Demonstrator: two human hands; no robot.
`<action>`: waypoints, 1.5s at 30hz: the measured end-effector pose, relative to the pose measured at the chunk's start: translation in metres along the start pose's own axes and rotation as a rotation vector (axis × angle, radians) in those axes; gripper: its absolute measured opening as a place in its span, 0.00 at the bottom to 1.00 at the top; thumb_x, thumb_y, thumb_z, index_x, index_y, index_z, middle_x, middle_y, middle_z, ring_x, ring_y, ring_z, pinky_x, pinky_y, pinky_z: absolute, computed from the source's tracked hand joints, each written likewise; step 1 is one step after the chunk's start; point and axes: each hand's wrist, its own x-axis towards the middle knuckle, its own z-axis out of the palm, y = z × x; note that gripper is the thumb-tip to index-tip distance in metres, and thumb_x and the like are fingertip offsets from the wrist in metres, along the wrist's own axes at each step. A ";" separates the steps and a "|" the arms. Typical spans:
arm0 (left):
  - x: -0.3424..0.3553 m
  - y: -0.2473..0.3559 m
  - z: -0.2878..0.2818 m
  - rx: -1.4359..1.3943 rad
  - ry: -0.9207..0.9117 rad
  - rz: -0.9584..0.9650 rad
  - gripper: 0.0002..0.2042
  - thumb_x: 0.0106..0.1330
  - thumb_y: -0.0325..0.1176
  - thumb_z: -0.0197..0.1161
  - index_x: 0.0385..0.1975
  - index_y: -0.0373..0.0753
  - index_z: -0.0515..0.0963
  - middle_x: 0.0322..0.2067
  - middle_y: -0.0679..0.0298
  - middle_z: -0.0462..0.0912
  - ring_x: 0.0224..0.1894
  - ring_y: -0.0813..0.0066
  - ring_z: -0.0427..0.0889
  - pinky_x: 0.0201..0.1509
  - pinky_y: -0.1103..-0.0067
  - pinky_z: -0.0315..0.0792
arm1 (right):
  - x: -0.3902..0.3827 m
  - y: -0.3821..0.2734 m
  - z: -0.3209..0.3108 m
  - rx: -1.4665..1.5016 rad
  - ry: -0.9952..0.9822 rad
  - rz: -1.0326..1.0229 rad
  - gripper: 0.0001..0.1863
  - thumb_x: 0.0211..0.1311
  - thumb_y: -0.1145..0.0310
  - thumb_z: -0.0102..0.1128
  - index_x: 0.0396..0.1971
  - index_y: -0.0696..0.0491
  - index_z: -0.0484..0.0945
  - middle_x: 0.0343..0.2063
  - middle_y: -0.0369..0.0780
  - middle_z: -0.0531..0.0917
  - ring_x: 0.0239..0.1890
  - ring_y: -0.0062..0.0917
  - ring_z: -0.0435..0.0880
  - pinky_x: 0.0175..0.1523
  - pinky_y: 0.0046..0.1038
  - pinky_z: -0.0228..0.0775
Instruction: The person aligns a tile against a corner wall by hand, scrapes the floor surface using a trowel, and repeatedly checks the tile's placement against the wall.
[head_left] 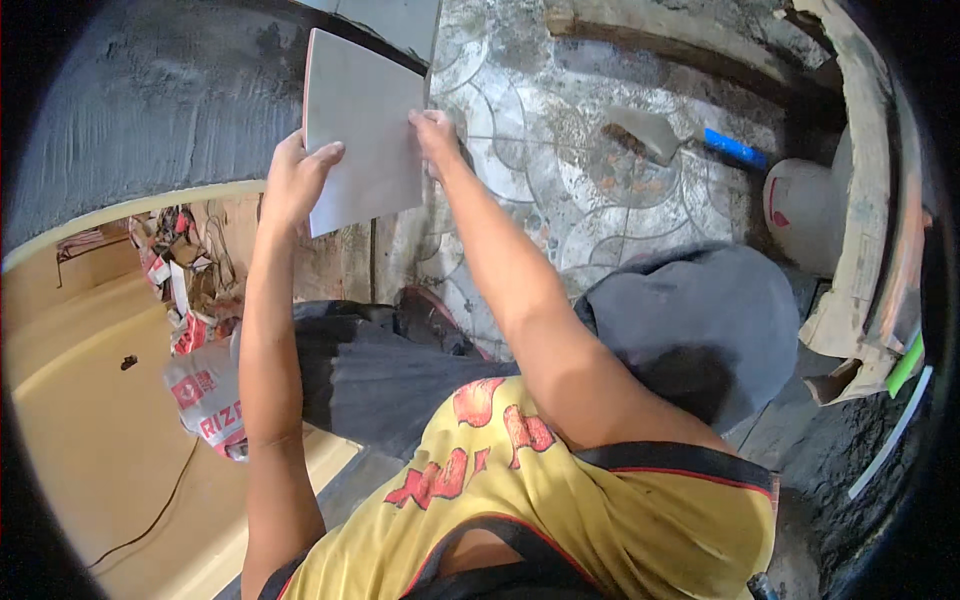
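I hold a pale grey rectangular tile (368, 120), with a thin reddish left edge, up in front of me. My left hand (295, 180) grips its left side with the thumb over the face, and my right hand (435, 140) is closed on its right edge. Behind the tile is a dark grey, trowel-streaked cement surface (130, 110) with pale tiles (390, 20) at the top. Whether the tile touches that surface I cannot tell.
Below lie a grimy patterned tile floor (530, 180) and a blue-handled trowel (735, 147). At right are a white bucket (800, 215) and cardboard (855, 250). At left are a cream basin-like surface (70, 400), a white-and-red sack (200, 400) and a cord (165, 500).
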 end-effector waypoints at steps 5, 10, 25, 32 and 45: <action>-0.019 -0.023 0.004 0.090 0.000 -0.041 0.15 0.65 0.28 0.60 0.49 0.29 0.77 0.38 0.60 0.84 0.36 0.77 0.80 0.41 0.79 0.74 | -0.004 0.005 0.001 0.024 0.069 0.087 0.29 0.52 0.58 0.70 0.50 0.59 0.74 0.44 0.48 0.82 0.47 0.36 0.81 0.51 0.36 0.72; -0.041 -0.051 0.004 -0.208 0.268 -0.092 0.19 0.65 0.23 0.62 0.56 0.30 0.75 0.43 0.61 0.83 0.41 0.79 0.80 0.44 0.82 0.73 | -0.005 -0.001 0.020 -0.201 0.119 0.103 0.27 0.52 0.59 0.70 0.49 0.58 0.74 0.48 0.50 0.79 0.52 0.41 0.78 0.56 0.38 0.70; -0.007 -0.071 0.026 0.018 0.397 0.138 0.19 0.65 0.21 0.60 0.57 0.27 0.72 0.45 0.57 0.83 0.46 0.74 0.81 0.52 0.79 0.73 | -0.012 0.006 0.013 -0.611 0.014 -0.357 0.32 0.54 0.74 0.52 0.62 0.64 0.64 0.60 0.55 0.71 0.64 0.47 0.68 0.68 0.38 0.60; 0.009 -0.080 0.026 0.111 0.431 0.119 0.18 0.61 0.21 0.59 0.53 0.27 0.76 0.44 0.51 0.85 0.46 0.69 0.83 0.53 0.76 0.73 | -0.066 0.025 -0.002 -0.831 -0.288 -0.396 0.44 0.49 0.75 0.52 0.70 0.61 0.50 0.70 0.53 0.56 0.72 0.46 0.56 0.75 0.36 0.49; 0.024 -0.073 0.030 0.105 0.449 0.121 0.18 0.61 0.20 0.59 0.53 0.27 0.76 0.45 0.51 0.85 0.47 0.69 0.83 0.54 0.76 0.73 | -0.075 0.012 -0.002 -0.941 -0.271 -0.358 0.49 0.48 0.73 0.57 0.72 0.58 0.45 0.71 0.53 0.54 0.71 0.47 0.58 0.73 0.40 0.53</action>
